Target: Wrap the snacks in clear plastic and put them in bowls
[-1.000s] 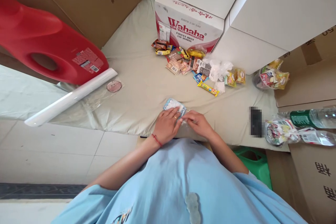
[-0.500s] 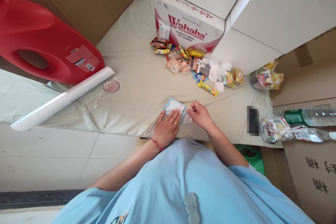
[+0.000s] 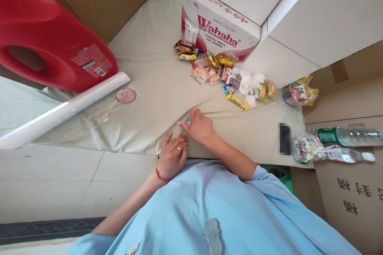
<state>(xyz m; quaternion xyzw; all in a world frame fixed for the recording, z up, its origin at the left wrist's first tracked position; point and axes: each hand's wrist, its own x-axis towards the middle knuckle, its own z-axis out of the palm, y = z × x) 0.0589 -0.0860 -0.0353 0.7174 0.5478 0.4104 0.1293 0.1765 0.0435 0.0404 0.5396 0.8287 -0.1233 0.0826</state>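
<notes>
My right hand lies over a small blue packet, its fingers bent down round it. Only a narrow blue strip shows between thumb and fingers; the rest is hidden. Close by on the left, my left hand rests at the front edge of the cream cloth. Its fingers are loosely bent and partly spread, and I see nothing held in them. A gold-coloured ring and a red bracelet are on that hand and wrist. Folds in the cloth run out from around both hands.
Snack packets are heaped before a Wahaha carton. To the left lie a white roll, a pink disc and a large red jug. Plastic bottles and a pixelated dark object are at right.
My left hand has lifted off the blue-and-white packet and drawn back toward the cloth's edge. My right hand has moved left and now covers the packet. The view has shifted slightly.
</notes>
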